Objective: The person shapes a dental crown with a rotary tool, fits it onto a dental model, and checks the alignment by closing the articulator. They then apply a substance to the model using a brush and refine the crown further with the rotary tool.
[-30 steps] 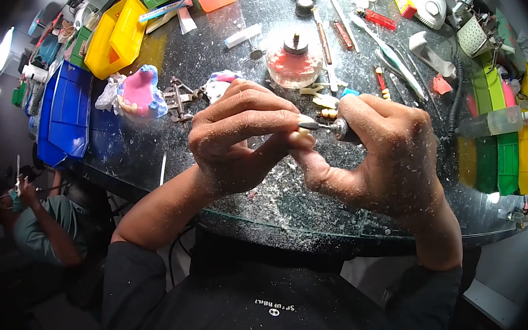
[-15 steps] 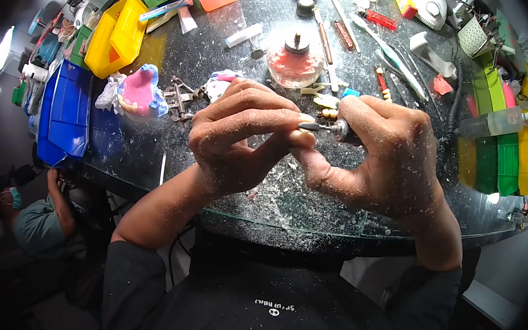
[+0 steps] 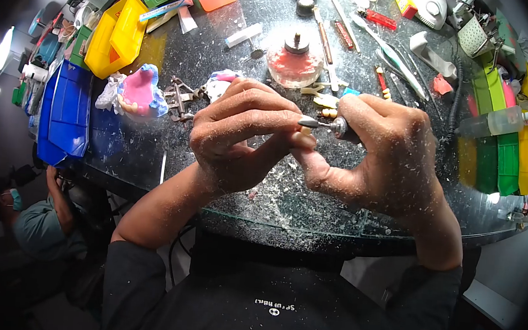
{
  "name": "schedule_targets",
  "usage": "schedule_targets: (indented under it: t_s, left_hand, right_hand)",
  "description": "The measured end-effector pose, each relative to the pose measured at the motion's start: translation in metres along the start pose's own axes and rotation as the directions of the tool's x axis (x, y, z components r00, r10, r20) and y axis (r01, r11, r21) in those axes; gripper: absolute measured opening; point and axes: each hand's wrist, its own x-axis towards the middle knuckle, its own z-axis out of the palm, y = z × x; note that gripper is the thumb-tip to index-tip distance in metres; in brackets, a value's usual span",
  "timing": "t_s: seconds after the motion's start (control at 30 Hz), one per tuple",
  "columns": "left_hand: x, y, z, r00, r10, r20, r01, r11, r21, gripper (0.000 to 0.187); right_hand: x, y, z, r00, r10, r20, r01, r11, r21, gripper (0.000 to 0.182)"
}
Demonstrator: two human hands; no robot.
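Observation:
Fine pale dust coats both of my hands. My left hand (image 3: pixel 238 135) is closed, its thumb and fingertips pinching a small cream-coloured tooth (image 3: pixel 306 131) that shows only in part. Wrapped in the fingers of my right hand (image 3: pixel 392 150) is a rotary handpiece (image 3: pixel 341 128), whose grey pointed bur (image 3: pixel 308 122) lies against or just over the tooth. The right thumb reaches across and meets the left fingertips. Left of my hands sits a pink and blue dental model (image 3: pixel 139 91) with cream teeth, beside a metal articulator (image 3: pixel 184 101).
A glass spirit burner (image 3: pixel 294 62) with red liquid stands beyond my hands. Blue (image 3: pixel 65 112) and yellow (image 3: pixel 116 35) bins line the left side, green bins (image 3: pixel 507 162) the right. Pale shavings (image 3: pixel 285 210) cover the bench's front. At lower left is another person (image 3: pixel 42 222).
The bur tip has shifted slightly up, and more of the cream tooth shows between the left fingertips. Both hands otherwise keep nearly the same place.

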Motion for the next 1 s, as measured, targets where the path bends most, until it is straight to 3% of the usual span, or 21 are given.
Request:
schedule_targets:
  t_s: [1.0]
  left_hand:
    - [0.0019, 0.0005, -0.0013, 1.0, 0.014, 0.003, -0.014, 1.0, 0.011, 0.027]
  right_hand:
    - [-0.0009, 0.0004, -0.0008, 1.0, -0.002, 0.002, 0.002, 1.0, 0.011, 0.041]
